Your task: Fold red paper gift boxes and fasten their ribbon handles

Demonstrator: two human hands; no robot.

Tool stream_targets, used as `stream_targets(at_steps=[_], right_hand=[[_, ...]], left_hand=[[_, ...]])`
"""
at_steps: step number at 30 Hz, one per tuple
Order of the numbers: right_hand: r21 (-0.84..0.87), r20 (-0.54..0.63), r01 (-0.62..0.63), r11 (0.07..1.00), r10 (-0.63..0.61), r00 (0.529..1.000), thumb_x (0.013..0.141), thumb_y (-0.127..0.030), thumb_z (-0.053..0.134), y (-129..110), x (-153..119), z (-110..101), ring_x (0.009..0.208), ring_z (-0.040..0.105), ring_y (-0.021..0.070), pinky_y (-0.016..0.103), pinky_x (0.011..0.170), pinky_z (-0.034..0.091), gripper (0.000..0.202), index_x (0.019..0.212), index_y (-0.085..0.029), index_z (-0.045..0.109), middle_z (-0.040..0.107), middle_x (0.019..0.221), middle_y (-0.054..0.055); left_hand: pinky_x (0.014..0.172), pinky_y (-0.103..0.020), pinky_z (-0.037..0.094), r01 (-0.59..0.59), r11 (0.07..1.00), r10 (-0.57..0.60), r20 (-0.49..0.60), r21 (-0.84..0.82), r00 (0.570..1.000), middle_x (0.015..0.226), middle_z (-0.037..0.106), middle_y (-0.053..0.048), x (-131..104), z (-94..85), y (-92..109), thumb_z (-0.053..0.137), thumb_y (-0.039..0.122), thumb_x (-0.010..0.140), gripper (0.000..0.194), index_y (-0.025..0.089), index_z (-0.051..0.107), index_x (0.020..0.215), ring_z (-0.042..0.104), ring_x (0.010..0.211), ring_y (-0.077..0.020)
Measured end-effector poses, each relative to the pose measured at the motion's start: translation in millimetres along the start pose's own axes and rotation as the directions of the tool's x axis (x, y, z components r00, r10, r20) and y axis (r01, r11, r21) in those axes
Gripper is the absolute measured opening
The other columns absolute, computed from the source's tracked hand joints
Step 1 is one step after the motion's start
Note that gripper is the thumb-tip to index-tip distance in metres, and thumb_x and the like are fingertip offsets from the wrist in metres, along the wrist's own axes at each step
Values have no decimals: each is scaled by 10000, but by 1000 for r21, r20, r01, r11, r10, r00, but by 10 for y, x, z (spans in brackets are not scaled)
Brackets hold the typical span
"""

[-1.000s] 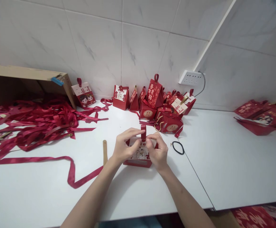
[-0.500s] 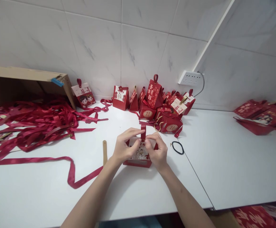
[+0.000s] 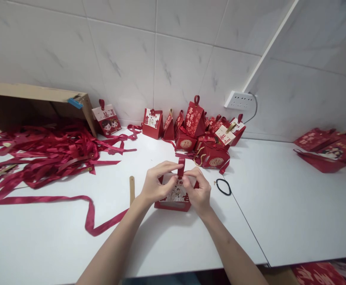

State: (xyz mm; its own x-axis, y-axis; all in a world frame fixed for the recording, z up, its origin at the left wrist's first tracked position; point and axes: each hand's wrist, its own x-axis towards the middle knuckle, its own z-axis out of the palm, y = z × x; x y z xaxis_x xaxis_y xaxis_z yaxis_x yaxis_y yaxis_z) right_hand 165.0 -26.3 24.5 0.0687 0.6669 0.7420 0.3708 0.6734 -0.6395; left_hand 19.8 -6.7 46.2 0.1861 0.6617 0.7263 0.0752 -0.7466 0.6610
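A red and white gift box (image 3: 175, 194) with a printed couple stands upright on the white table in front of me. From its top rises a looped dark red ribbon (image 3: 181, 167). My left hand (image 3: 160, 183) pinches the box's top edge at the base of the loop, thumb in front and fingers behind. On the other side of the loop, my right hand (image 3: 197, 187) grips the same top edge, its thumb beside the left thumb. The fingers partly cover the box front. Left of my hands lies a flat gold strip (image 3: 132, 190), its lower end hidden by my forearm.
Loose red ribbons (image 3: 54, 154) spill from a cardboard box (image 3: 36, 92) at left. A long ribbon (image 3: 91, 215) lies near my left forearm. Several finished-looking red boxes (image 3: 195, 118) cluster by the wall. A black band (image 3: 223, 187) lies right of my hands; more red boxes (image 3: 327, 148) sit far right.
The view has shifted very slightly. Both hands stay at the top of the gift box, with hardly any movement.
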Motion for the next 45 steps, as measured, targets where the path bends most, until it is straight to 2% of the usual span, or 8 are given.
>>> stream_targets(at_steps=[5,8,12,19,24,32,38,45], right_hand=[[-11,6,-24,1000,24,1000,835,-229,562,10,4,-4,617,508,124,260,583,419,50,816,-227,608,538,701,-25],[-8,10,-35,999,35,999,836,-241,560,12,6,-7,608,502,124,262,577,415,60,808,-227,611,532,690,-25],[-1,20,-38,999,38,999,840,-233,558,6,10,-13,620,504,122,258,593,414,60,805,-228,607,534,697,-27],[5,73,-80,997,79,994,840,-235,553,-25,46,-50,627,505,118,253,605,414,72,782,-224,594,523,698,-32],[-14,62,-73,997,74,995,835,-244,542,-30,49,-43,630,511,126,261,606,423,78,782,-220,593,530,700,-25],[-30,39,-63,998,64,997,832,-236,544,-7,13,-29,627,515,125,257,591,423,59,812,-224,598,538,708,-26],[-9,59,-40,999,41,997,809,-213,544,-16,21,-47,638,520,131,264,593,428,63,834,-223,601,542,723,-19],[4,50,-68,998,67,996,812,-208,547,-20,21,-35,614,508,123,255,565,412,65,824,-228,608,533,714,-25]], left_hand=[[705,-240,529,3,1000,-2,-13,6,1000,916,680,-52,-6,2,16,551,67,747,326,190,666,1026,640,787,-129],[645,-225,522,95,995,-95,-53,-15,994,896,684,-43,-19,15,24,588,108,729,360,175,587,1083,635,690,-111],[650,-219,519,201,979,-204,-82,-45,976,713,666,11,-23,33,35,624,136,702,383,177,508,1065,645,664,-117],[645,-229,536,307,950,-311,-89,-54,946,707,685,-7,-5,42,51,613,149,677,243,159,587,919,668,672,-134],[656,-245,541,293,956,-292,-89,-6,952,752,705,-25,-9,38,37,595,146,679,104,156,643,771,667,698,-151],[682,-251,513,144,988,-143,20,-52,989,758,673,-18,-33,5,-35,598,144,711,74,161,625,778,624,707,-137],[647,-256,529,267,962,-267,12,-51,964,720,704,-35,-16,14,-10,606,183,697,57,151,652,703,648,663,-150],[609,-245,529,329,943,-330,-18,-58,944,694,717,-33,8,21,33,606,188,661,72,154,669,656,654,629,-152]])
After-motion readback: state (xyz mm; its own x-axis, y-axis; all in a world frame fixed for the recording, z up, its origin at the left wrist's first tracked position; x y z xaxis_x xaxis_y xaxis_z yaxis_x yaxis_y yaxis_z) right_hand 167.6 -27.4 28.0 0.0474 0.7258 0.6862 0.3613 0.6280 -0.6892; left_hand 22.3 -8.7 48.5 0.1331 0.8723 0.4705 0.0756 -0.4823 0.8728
